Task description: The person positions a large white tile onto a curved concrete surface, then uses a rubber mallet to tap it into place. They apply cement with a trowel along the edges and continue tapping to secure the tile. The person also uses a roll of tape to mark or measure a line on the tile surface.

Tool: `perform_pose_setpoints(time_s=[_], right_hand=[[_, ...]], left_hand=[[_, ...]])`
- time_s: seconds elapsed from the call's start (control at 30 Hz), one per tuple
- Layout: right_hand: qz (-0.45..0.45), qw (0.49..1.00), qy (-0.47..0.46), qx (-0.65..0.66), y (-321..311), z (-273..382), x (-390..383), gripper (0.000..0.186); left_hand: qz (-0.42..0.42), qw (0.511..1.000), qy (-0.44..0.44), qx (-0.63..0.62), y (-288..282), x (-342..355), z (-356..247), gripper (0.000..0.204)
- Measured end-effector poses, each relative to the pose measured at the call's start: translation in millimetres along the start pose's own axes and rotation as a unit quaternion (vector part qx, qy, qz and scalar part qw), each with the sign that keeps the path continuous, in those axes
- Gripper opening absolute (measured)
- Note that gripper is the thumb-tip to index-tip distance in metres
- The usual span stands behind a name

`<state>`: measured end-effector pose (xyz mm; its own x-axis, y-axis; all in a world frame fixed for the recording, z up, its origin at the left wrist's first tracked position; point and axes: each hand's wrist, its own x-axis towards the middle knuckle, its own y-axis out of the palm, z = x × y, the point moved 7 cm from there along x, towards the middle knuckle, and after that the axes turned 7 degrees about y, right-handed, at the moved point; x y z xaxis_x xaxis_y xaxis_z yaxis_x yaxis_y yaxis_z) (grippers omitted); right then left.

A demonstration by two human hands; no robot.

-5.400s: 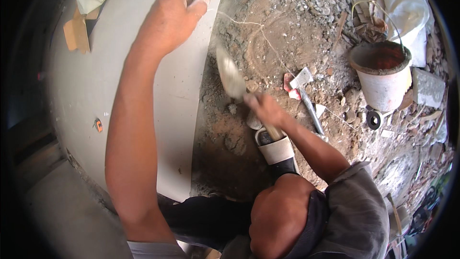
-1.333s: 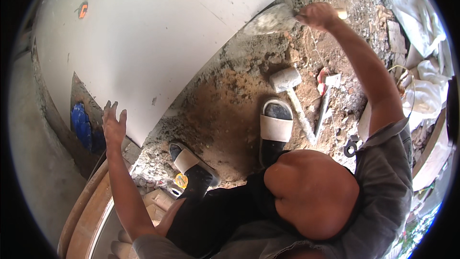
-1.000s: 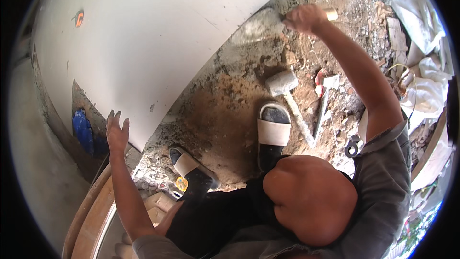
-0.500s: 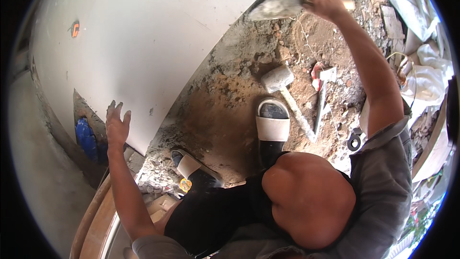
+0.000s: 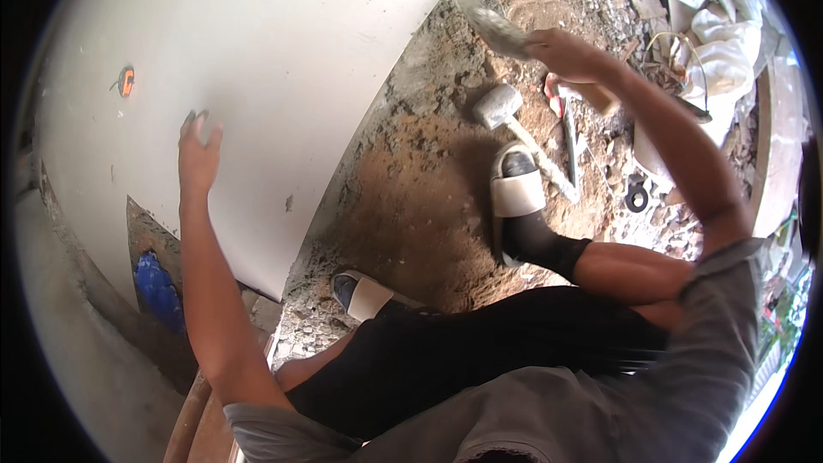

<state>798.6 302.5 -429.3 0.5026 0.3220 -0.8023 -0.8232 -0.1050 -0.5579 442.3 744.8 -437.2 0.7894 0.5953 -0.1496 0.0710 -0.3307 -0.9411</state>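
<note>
My left hand (image 5: 200,159) is over the large white panel (image 5: 283,69), its fingers apart and nothing in them; I cannot tell whether it presses on the surface. With my right hand (image 5: 566,56) I grip a trowel (image 5: 497,32) by its wooden handle, beyond the panel's right edge. The blade looks grey and caked, and is tilted above the rough ground. Below the right hand lie a mallet (image 5: 499,105) with a whitish head and a second tool (image 5: 570,150) with a dark handle, partly hidden by the trowel's handle. An orange tape measure (image 5: 127,81) sits on the panel.
My sandalled feet (image 5: 519,193) stand on rough brown dirt (image 5: 411,189). White plastic sacks (image 5: 720,43) and rubble lie at the far right. A black ring (image 5: 637,197) is on the ground. Something blue (image 5: 159,287) shows by the panel's near left corner.
My left hand has moved farther up over the panel. The trowel has come nearer and its blade has tipped. My right knee has swung outward, and the view has shifted.
</note>
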Motion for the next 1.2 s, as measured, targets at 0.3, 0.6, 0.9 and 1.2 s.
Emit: perform_pose_setpoints(time_s=[0.3, 0.6, 0.9, 1.2], right_hand=[[-0.146, 0.971, -0.052, 0.180, 137, 46, 78, 0.027], [-0.140, 0.988, -0.062, -0.008, 251, 101, 35, 0.037], [-0.032, 0.975, 0.022, 0.221, 346, 153, -50, 0.037], [-0.096, 0.904, 0.013, 0.416, 277, 129, -70, 0.044]], left_hand=[[0.008, 0.997, -0.018, -0.076, 18, 2, -8, 0.052], [-0.003, 0.977, -0.119, -0.175, 30, -15, 74, 0.055], [0.003, 0.976, -0.107, -0.189, 30, -8, 54, 0.058], [0.009, 0.975, -0.096, -0.200, 29, -6, 39, 0.055]])
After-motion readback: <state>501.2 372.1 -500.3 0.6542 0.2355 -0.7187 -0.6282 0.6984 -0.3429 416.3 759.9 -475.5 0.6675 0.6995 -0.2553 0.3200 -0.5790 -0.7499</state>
